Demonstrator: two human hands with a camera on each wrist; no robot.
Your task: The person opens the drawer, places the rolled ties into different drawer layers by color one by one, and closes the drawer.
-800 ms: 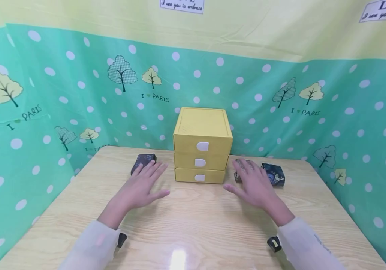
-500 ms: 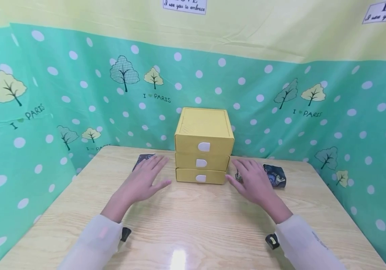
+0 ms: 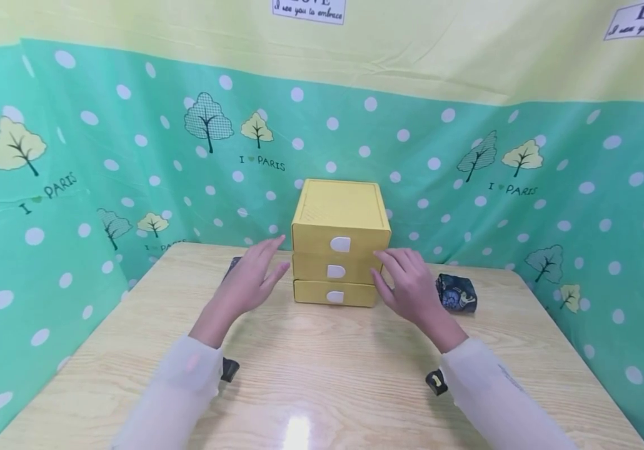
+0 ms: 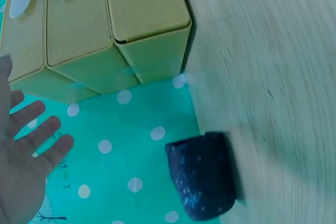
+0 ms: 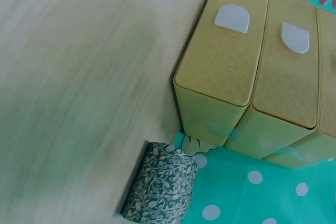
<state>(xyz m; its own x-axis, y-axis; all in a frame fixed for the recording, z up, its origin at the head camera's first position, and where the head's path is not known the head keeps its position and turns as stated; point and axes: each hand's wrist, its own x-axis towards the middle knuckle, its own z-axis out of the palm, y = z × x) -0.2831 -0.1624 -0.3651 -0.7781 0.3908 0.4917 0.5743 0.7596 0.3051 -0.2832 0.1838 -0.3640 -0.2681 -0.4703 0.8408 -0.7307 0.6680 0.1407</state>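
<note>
Yellow drawer box (image 3: 337, 244) between both hands, left hand (image 3: 251, 281) open; right hand (image 3: 409, 284) open

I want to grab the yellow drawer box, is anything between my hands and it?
Nothing visible. The left hand and right hand flank the yellow drawer box with open fingers. The dark rolled cloth and patterned roll lie to the sides.
</note>
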